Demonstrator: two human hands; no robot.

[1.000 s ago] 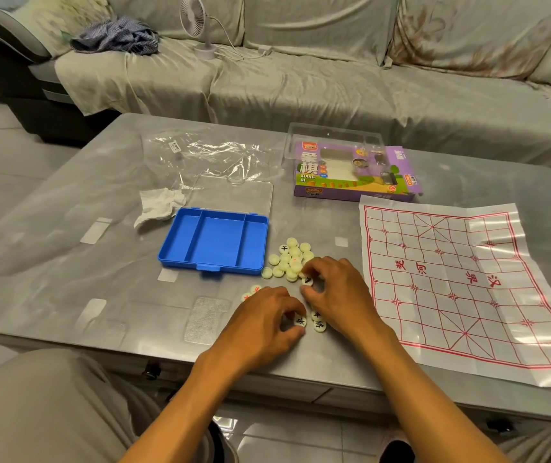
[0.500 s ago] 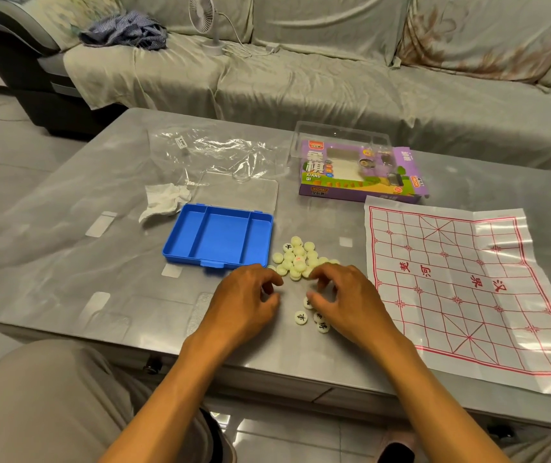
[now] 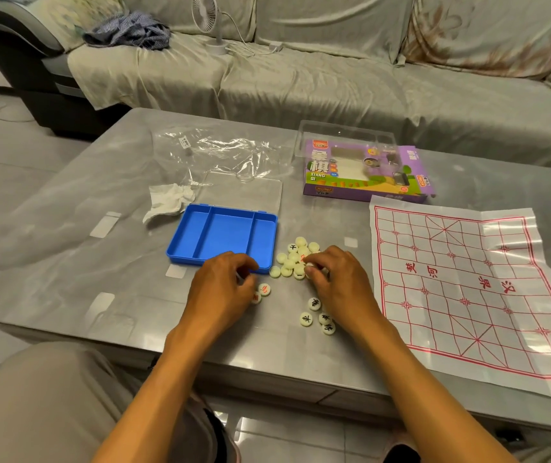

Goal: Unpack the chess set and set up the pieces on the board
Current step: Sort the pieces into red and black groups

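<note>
1. Head view: the left hand [image 3: 222, 289] hovers palm down over the grey table [image 3: 67, 262], just in front of the near edge of the blue tray [image 3: 224, 237]. Its fingers are curled inward and close together; whether they pinch a piece cannot be told, as the tips are hidden under the hand.
2. Two red-marked pieces [image 3: 264, 289] lie on the table touching the left hand's fingertip side.
3. The right hand [image 3: 337, 282] rests at the near right edge of the pile of pale pieces [image 3: 296, 259]. Its fingers are curled and bunched together, with the tips down among the pieces; it appears to pinch one, but the piece itself is mostly hidden.
4. The pile sits just right of the blue tray, between the tray and the board sheet [image 3: 468, 295].
5. Four black-marked pieces [image 3: 316, 315] lie face up in a small group nearer the person, just beside the right wrist.
6. The board sheet lies flat on the right side of the table, creased, with red lines and characters, and carries no pieces.
7. The purple box [image 3: 364, 172] sits behind the board sheet. A clear lid [image 3: 240, 192] lies behind the blue tray, a crumpled tissue [image 3: 167, 202] to its left, and a clear plastic wrapper [image 3: 214, 152] further back.
</note>
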